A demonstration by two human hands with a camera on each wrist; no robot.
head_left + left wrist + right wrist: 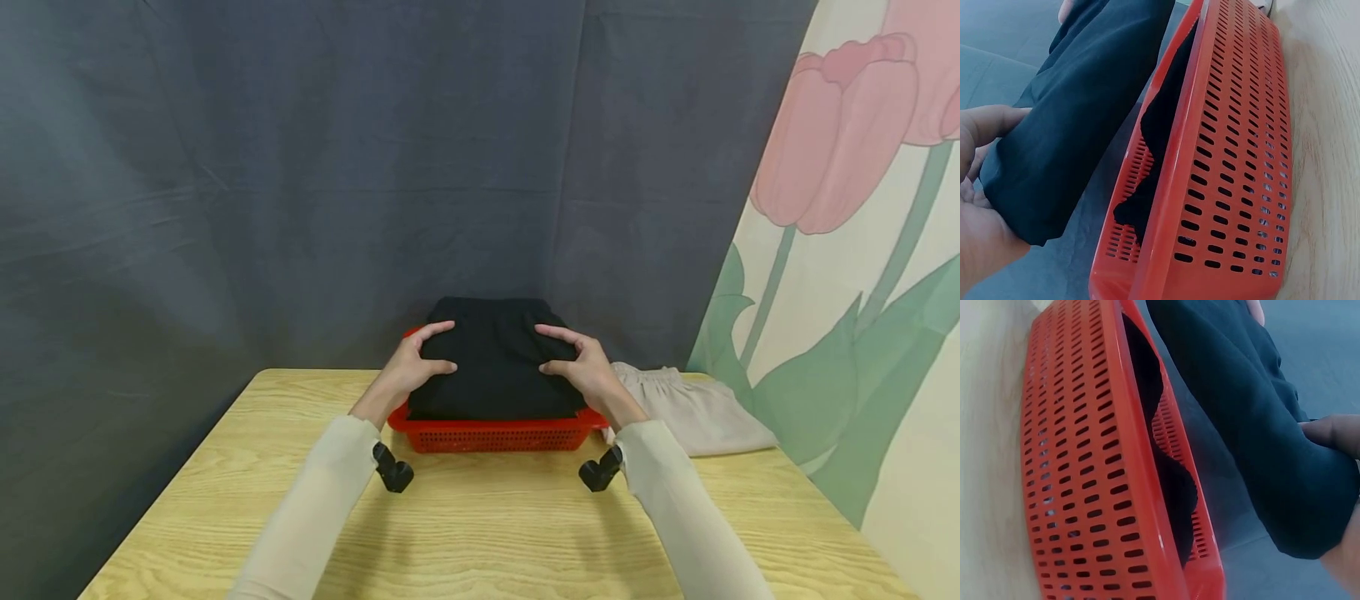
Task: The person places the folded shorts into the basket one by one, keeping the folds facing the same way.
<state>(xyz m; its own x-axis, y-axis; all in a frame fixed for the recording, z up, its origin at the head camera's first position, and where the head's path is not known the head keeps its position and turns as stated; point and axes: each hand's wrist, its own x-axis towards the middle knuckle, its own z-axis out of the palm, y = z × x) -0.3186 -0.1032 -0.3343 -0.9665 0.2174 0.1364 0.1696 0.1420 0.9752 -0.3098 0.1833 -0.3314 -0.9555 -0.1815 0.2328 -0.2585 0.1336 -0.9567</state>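
Note:
A folded pair of black shorts with a gathered waistband is held over a red perforated basket. My left hand grips its left side, the thumb and fingers curled round the folded edge. On the opposite side my right hand grips it the same way. In both wrist views a gap shows between the rounded front fold of the shorts and the basket's rim. More black cloth lies inside the basket, its wavy edge showing below the rim; the held shorts cover most of the basket's inside in the head view.
Beige folded clothing with a gathered waistband lies on the wooden table to the right of the basket. A dark grey curtain hangs behind the table. A wall with painted tulips stands along the right.

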